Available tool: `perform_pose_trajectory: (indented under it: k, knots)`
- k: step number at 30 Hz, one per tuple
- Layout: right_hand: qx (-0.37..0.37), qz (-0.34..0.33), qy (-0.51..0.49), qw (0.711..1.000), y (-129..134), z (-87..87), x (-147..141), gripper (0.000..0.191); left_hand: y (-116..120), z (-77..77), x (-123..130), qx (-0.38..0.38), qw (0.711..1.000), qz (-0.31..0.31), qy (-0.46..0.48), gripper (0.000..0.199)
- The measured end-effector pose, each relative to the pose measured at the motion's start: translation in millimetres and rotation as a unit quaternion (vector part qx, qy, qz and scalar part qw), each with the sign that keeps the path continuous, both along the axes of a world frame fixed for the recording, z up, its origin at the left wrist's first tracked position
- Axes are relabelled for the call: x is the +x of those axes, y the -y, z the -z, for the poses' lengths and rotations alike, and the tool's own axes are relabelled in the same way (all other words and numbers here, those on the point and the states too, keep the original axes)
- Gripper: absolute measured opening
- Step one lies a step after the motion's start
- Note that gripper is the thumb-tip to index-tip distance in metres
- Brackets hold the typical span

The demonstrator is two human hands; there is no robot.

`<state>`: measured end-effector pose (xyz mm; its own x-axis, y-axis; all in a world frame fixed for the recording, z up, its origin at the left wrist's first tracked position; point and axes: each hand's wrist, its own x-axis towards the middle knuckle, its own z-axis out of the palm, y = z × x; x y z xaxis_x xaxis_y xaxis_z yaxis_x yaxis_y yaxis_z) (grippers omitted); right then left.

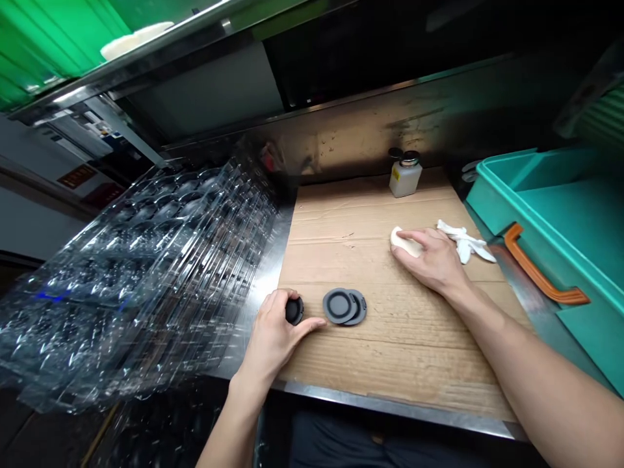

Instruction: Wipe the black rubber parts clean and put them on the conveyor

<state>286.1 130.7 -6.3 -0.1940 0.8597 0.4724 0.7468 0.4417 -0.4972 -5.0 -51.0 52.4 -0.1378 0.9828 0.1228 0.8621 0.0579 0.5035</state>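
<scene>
My left fingers (pixel 275 300) curl closed around a small black round part (pixel 294 311), its flat face tilted up and rightward, just beside two overlapping dark grey discs (pixel 344 307). My right fingers (pixel 414 238) grip a white pad (pixel 400 242) on the cardboard-covered surface (pixel 370 364), near a crumpled white cloth (pixel 463 240). A white dispensing bottle (pixel 404 177) stands beyond.
</scene>
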Motion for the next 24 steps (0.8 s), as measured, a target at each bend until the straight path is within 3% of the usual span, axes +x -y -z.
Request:
perform_pose_trajectory:
  k: [3,6,10,15,21,24]
  knots:
    - [-0.001,-0.002,0.006,1.0,1,-1.8,0,0.032,8,7.9,-3,0.013,1.0,0.019,-0.02,0.044]
    - [0.0,-0.008,0.009,1.0,2,-3.2,0,0.033,16,12.6,-1,0.021,1.0,-0.01,0.006,0.05]
    - [-0.003,-0.006,0.009,1.0,4,-3.9,0,0.033,21,15.0,5,0.036,0.999,-0.023,0.033,0.052]
    - [-0.004,0.0,0.014,1.0,5,-2.3,0,0.035,24,14.2,6,0.077,0.996,-0.044,-0.012,0.057]
    - [-0.017,-0.009,0.018,1.0,8,-5.4,0,0.032,26,9.4,1,0.173,0.983,0.028,-0.048,0.068]
    - [-0.016,-0.005,0.012,1.0,8,-6.8,-1,0.031,27,5.9,0,0.15,0.987,0.034,-0.033,0.067]
